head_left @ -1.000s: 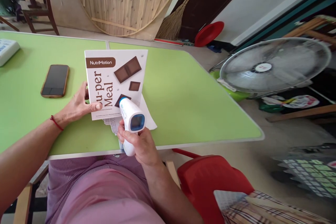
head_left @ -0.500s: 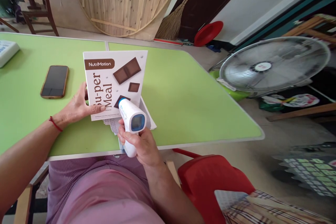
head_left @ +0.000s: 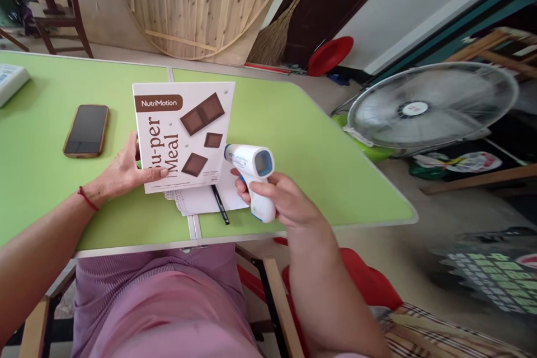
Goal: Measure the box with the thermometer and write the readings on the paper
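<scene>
My left hand grips the left edge of a white NutriMotion box, thumb across its front and the other fingers behind. The box is held upright, its printed face with chocolate pieces towards me. In my right hand is a white and blue infrared thermometer, held by its handle, just right of the box's lower right edge. Its small screen faces me and its nose points left. Under and behind the box lies a spiral notebook, partly hidden, with a black pen on it.
A smartphone lies on the green table left of the box. At the far left edge is a white box-shaped item. A large fan stands beyond the table's right side, and a red chair is below it.
My right hand has moved right and slightly up with the thermometer, away from the box's front. The pen and more of the notebook now show. My left hand and the box have hardly moved.
</scene>
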A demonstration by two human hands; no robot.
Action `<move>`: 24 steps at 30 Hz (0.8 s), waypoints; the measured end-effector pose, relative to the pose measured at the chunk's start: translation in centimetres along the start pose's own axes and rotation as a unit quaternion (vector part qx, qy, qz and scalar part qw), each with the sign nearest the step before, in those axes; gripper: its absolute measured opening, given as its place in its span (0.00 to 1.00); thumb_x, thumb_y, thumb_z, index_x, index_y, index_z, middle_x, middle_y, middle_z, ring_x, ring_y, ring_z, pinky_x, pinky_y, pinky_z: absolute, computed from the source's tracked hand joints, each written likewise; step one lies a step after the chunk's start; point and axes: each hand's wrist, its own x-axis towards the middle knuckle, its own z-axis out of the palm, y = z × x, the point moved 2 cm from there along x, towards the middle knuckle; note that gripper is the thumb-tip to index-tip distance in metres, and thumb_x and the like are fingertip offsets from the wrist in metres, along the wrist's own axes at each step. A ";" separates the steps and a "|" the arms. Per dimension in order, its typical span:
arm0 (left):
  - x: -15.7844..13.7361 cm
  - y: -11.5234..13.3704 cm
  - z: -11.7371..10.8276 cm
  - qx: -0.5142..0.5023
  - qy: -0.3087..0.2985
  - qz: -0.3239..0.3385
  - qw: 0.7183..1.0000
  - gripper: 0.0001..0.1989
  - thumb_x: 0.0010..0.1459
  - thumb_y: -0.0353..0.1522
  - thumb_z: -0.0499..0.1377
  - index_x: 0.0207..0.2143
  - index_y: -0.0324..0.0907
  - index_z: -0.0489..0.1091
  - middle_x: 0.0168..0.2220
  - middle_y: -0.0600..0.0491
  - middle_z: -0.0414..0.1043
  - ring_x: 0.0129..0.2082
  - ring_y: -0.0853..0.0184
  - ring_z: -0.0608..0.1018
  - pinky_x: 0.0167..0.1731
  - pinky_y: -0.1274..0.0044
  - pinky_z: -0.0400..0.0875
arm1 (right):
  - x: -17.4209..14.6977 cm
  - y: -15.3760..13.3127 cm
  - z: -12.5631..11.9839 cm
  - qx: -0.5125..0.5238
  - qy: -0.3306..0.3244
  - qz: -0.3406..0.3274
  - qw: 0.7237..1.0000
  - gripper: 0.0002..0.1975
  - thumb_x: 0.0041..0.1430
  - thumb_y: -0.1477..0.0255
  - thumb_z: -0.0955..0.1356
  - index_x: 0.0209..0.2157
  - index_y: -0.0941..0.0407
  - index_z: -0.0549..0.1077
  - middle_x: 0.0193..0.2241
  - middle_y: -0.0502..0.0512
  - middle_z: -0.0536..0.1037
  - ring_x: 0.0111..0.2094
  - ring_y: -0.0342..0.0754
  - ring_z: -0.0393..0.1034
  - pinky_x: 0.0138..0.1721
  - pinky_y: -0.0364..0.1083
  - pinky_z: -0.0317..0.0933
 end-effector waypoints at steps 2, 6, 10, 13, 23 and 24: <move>0.0 0.0 0.0 0.016 -0.002 -0.001 1.000 0.46 0.49 0.39 0.74 0.65 0.44 0.55 0.60 0.41 0.68 0.62 0.44 0.71 0.62 0.48 0.67 | 1.4 -0.4 -1.5 -0.102 -0.022 0.017 0.994 0.21 0.45 0.57 0.76 0.35 0.58 0.77 0.27 0.54 0.75 0.26 0.44 0.67 0.30 0.46 0.62; 0.0 0.1 0.0 0.036 0.000 0.006 0.999 0.45 0.49 0.40 0.73 0.64 0.43 0.55 0.59 0.40 0.70 0.60 0.45 0.73 0.59 0.50 0.71 | 4.6 -1.0 -3.8 -0.349 -0.019 -0.028 0.937 0.22 0.49 0.59 0.74 0.45 0.55 0.80 0.38 0.57 0.82 0.36 0.52 0.74 0.37 0.48 0.66; -0.1 0.4 0.0 0.045 0.001 0.003 0.999 0.43 0.49 0.40 0.73 0.63 0.43 0.58 0.57 0.40 0.71 0.58 0.46 0.74 0.56 0.52 0.73 | 7.5 -1.0 -5.1 -0.529 -0.009 -0.130 0.839 0.24 0.55 0.60 0.72 0.53 0.50 0.78 0.40 0.56 0.81 0.40 0.55 0.74 0.40 0.50 0.67; -0.1 0.6 0.0 0.051 0.004 0.001 0.999 0.43 0.49 0.41 0.73 0.63 0.43 0.58 0.56 0.41 0.72 0.59 0.46 0.74 0.57 0.52 0.73 | 8.7 -0.4 -5.4 -0.579 -0.013 -0.187 0.794 0.22 0.56 0.68 0.69 0.54 0.49 0.76 0.40 0.57 0.80 0.43 0.57 0.74 0.44 0.53 0.68; 0.1 0.3 -0.8 0.089 0.067 -0.023 0.994 0.44 0.46 0.46 0.75 0.59 0.39 0.60 0.57 0.38 0.70 0.57 0.44 0.74 0.56 0.50 0.72 | 8.6 1.4 -4.5 -0.575 0.035 -0.234 0.783 0.27 0.54 0.76 0.65 0.56 0.53 0.73 0.51 0.60 0.78 0.52 0.59 0.71 0.55 0.61 0.65; 0.1 0.4 -1.0 0.103 0.084 -0.019 0.991 0.44 0.45 0.47 0.75 0.58 0.39 0.60 0.57 0.38 0.70 0.57 0.45 0.74 0.56 0.50 0.72 | 8.7 1.5 -4.5 -0.570 0.039 -0.240 0.785 0.27 0.54 0.75 0.65 0.57 0.53 0.73 0.51 0.60 0.78 0.52 0.59 0.72 0.56 0.61 0.64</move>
